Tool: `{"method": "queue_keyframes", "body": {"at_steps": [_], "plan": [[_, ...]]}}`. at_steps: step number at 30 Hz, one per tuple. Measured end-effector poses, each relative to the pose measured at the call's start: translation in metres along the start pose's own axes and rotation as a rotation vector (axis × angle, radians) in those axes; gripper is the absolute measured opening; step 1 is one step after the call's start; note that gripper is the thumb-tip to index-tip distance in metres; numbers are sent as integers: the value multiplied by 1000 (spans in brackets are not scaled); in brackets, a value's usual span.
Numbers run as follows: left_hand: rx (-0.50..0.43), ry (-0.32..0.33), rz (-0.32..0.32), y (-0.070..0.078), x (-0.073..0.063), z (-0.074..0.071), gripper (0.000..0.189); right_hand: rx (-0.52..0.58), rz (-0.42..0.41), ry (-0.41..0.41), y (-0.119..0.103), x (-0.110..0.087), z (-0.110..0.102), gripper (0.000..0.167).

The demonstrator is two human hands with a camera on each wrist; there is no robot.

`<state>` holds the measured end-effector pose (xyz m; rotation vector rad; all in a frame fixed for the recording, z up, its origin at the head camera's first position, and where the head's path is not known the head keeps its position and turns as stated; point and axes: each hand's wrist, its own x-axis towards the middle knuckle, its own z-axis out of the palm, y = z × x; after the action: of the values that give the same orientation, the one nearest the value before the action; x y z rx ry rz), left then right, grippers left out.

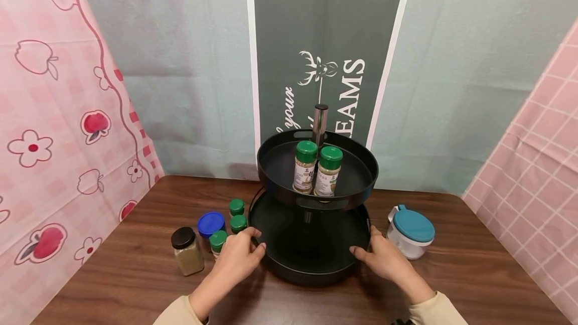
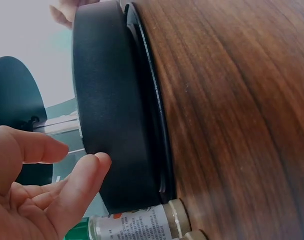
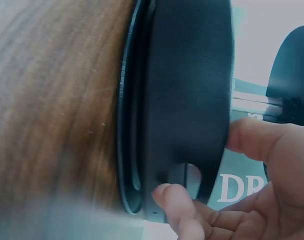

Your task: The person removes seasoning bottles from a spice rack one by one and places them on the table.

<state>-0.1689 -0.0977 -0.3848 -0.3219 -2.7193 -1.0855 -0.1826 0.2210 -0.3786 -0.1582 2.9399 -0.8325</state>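
A black two-tier rotating rack (image 1: 311,276) with a metal centre post stands upright on the table. My left hand (image 1: 239,255) is at the left rim of its lower tray, thumb toward the inside and fingers along the outer wall. On the opposite side my right hand (image 1: 386,260) grips the rim; in the right wrist view its fingers (image 3: 174,200) lie at a slot in the wall. Two green-capped spice bottles, one left (image 1: 304,172) and one right (image 1: 327,174), stand on the upper tray. The lower tray's visible floor is bare.
Left of the rack stand several green-capped bottles (image 1: 237,206), a blue-lidded container (image 1: 210,224) and a black-capped jar (image 1: 187,255). A clear jar with a teal lid (image 1: 413,229) is close to my right hand. Printed cloth (image 1: 203,89) hangs behind the wooden table (image 1: 474,265).
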Motion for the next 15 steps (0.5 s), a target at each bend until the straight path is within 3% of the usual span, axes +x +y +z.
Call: {"method": "queue_keyframes", "body": {"at_steps": [8,15], "plan": [[2,8,2,-1,3,6,28,33,-40,-57,-5,-1,-8,87],[23,-29,-19,0,5,7,29,13,-128,-138,-4,-3,-17,86]]}}
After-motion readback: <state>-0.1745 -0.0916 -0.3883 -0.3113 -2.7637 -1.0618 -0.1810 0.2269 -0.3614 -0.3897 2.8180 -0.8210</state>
